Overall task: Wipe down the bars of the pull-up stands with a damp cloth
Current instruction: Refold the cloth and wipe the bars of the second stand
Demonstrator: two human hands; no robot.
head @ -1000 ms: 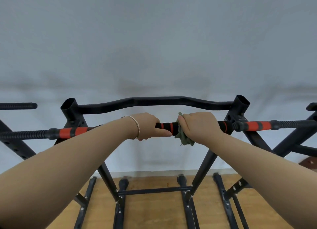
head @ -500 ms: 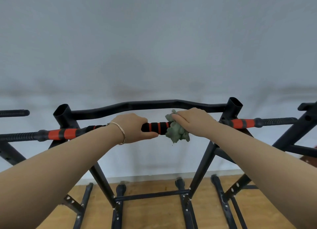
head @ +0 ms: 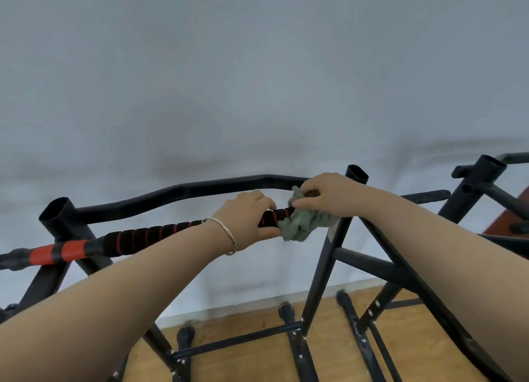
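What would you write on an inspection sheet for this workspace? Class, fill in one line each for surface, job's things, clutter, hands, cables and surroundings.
Surface: wooden floor under the stand's black feet.
Job's things: padded bar, black with red bands; green cloth bunched against it; curved top bar behind.
Clutter: nothing seen.
Hands: left hand grips the padded bar beside the cloth; right hand holds the cloth on the bar.
Cables: nothing seen.
Surroundings: pale wall; second stand at the right; bracelet on the left wrist.
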